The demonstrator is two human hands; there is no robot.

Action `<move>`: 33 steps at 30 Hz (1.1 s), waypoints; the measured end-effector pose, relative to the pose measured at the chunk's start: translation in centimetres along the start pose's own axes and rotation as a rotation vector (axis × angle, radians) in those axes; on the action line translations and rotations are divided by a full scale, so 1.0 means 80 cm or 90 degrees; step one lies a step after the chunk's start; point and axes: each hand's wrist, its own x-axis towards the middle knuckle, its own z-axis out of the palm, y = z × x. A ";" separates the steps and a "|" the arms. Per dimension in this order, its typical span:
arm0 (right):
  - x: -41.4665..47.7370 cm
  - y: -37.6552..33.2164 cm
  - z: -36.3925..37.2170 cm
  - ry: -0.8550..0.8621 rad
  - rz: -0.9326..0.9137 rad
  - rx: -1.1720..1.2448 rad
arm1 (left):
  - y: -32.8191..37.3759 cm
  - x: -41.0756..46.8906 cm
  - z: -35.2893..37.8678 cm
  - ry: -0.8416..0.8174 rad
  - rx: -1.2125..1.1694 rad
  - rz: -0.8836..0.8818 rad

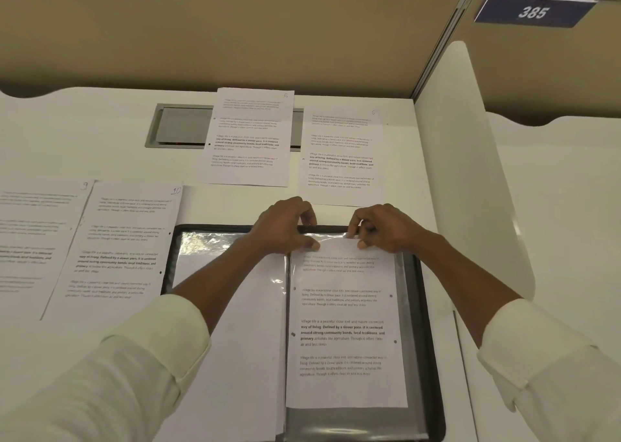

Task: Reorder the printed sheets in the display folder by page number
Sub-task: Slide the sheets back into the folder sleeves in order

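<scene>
A black display folder [425, 307] lies open on the desk in front of me. A printed sheet [342, 327] sits partway in the right-hand clear sleeve, its lower edge short of the sleeve's bottom. My left hand [285, 226] pinches the sleeve's top edge near the spine. My right hand [379, 228] grips the top edge of the sheet and sleeve. Loose sheets lie around: page 5 [250, 139] and page 6 [341, 159] beyond the folder, page 10 [117, 250] and page 9 [30, 240] to the left.
A grey cable hatch [181, 127] is set in the desk under page 5. A beige partition [235, 31] closes the back, a white divider panel [470, 159] the right side. A blue plate reading 385 [532, 11] hangs at upper right.
</scene>
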 end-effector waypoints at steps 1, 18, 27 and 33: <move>0.000 -0.002 -0.001 -0.003 -0.011 -0.001 | 0.002 0.001 -0.001 -0.005 -0.001 0.013; 0.010 -0.028 -0.006 -0.036 -0.046 0.009 | 0.016 0.009 0.014 -0.076 0.018 0.077; 0.004 -0.023 -0.008 -0.055 -0.035 0.028 | 0.016 0.013 0.006 -0.113 0.040 0.024; -0.002 -0.018 -0.003 -0.100 -0.002 -0.001 | 0.020 0.013 0.003 -0.158 0.052 0.012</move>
